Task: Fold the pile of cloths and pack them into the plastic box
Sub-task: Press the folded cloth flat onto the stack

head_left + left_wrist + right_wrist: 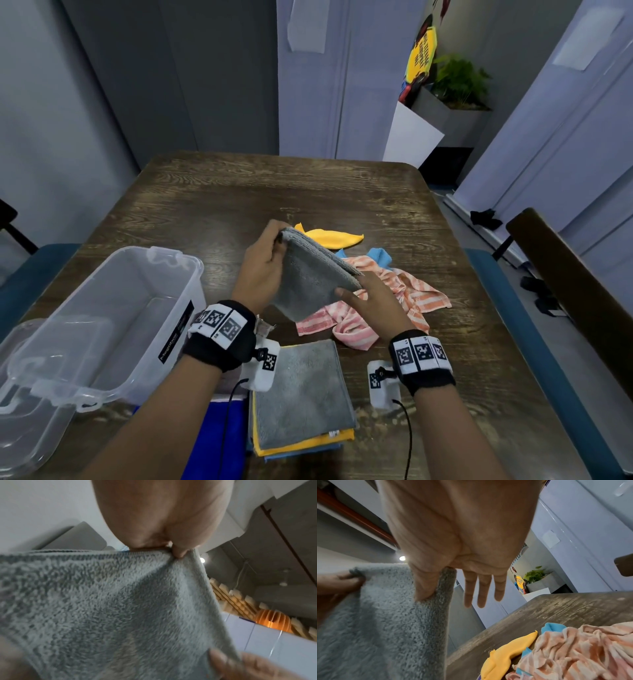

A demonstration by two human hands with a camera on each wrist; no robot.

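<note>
Your left hand (pixel 263 270) pinches grey cloth (pixel 315 284) top corner, mid-frame; right hand (pixel 376 305) thumb clamps its lower edge, 3 fingers straight. Layers could slide apart if either pinch loosens. The plastic box (pixel 144 359) waits lower left.

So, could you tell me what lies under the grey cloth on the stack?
A yellow cloth, then a light blue cloth; only edges show, the rest is covered.

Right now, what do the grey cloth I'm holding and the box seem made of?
The grey cloth looks like matte microfibre terry: fuzzy, looped pile up close. The box seems clear, glossy plastic: its walls are see-through with bright highlights.
</note>
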